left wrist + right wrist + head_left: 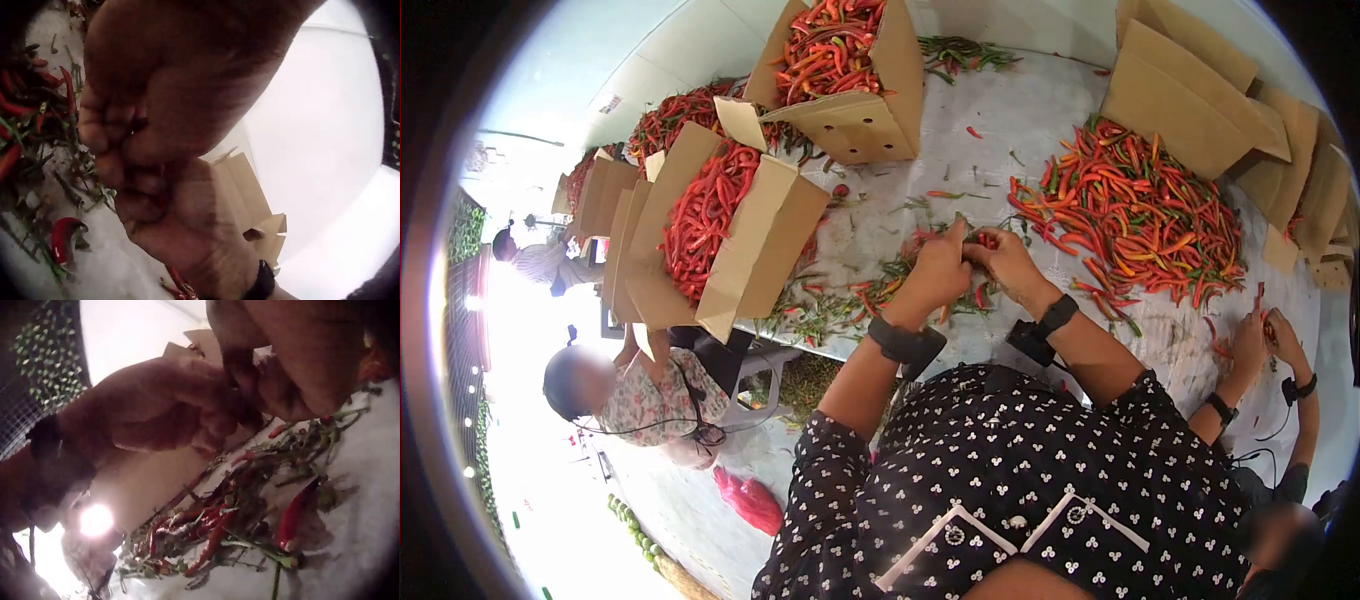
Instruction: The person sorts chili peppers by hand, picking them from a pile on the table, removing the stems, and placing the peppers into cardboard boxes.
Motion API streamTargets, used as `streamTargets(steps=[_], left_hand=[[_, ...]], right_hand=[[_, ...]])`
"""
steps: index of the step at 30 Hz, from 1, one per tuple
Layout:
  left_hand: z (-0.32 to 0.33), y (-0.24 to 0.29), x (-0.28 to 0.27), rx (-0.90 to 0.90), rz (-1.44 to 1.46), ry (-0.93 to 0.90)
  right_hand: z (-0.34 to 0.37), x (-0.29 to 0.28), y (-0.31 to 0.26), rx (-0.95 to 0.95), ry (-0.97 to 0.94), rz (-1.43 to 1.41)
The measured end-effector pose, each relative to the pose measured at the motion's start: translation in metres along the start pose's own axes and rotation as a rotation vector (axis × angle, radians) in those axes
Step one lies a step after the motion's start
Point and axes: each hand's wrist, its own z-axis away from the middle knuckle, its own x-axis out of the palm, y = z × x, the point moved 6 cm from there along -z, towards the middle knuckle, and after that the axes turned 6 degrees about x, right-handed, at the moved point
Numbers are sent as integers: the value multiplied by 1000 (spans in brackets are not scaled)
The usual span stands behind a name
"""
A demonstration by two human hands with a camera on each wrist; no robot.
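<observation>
My left hand (940,272) and right hand (1012,270) meet over the near part of the table, fingertips together. Red chili pepper (987,241) shows between the curled fingers of the right hand. In the left wrist view, a bit of red also peeks out of the curled left hand (181,87), close against the right hand (187,219). The fingers hide most of what they grip. Below the hands, in the right wrist view, green stems and scraps lie mixed with red chilies (209,540). A single red chili (292,515) lies nearer the camera.
A big heap of red and green chilies (1140,215) lies to the right. Cardboard boxes of red chilies stand at the left (775,250) and back (870,130); more cardboard (1190,100) is at the back right. Another person's hands (1260,340) work at the right; someone sits at the left (665,400).
</observation>
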Motion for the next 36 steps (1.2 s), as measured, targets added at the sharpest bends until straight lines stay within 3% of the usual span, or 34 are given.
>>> streamTargets(steps=[2, 5, 7, 8, 12, 14, 17, 19, 22, 23, 25, 27, 29, 32, 34, 36], left_hand=[[-11, -1, -1, -12, -27, -35], [-36, -23, -1, 11, 104, -85], [-48, -33, -13, 115, -267, 130], [-52, -37, -12, 118, -260, 124], [-66, -53, -1, -13, -431, 19], [-67, -62, 8, -56, -516, -49], [-64, -65, 12, -68, -515, -93], [-54, -52, 0, -64, -337, 94], [-40, -26, -14, -9, -114, 145], [-35, -17, -17, -15, -115, 144], [-26, -4, -8, -44, -23, -23], [-17, 3, -5, 10, 64, -18], [-7, 4, 4, 71, 153, -13], [12, 1, 16, 124, 68, 61], [23, 4, 34, 55, -255, -129], [26, 6, 40, 24, -271, -148]], right_hand=[[-6, -18, 16, 95, 115, -341], [-1, -41, 20, 197, 159, -539], [2, -47, 21, 221, 154, -627], [4, -49, 22, 242, 142, -714], [0, -49, 32, 276, 106, -748], [-1, -44, 28, 251, -14, -801], [4, -38, 24, 333, 33, -815], [8, -31, 17, 313, 2, -810], [9, -21, 10, 270, -33, -743], [9, -19, 9, 247, -37, -685], [9, -17, 11, 223, -49, -614], [8, -17, 16, 193, -58, -542], [8, -29, 30, 205, 99, -562], [19, -47, 37, 214, 89, -567], [23, -52, 40, 237, 69, -575], [26, -51, 39, 260, 56, -584]])
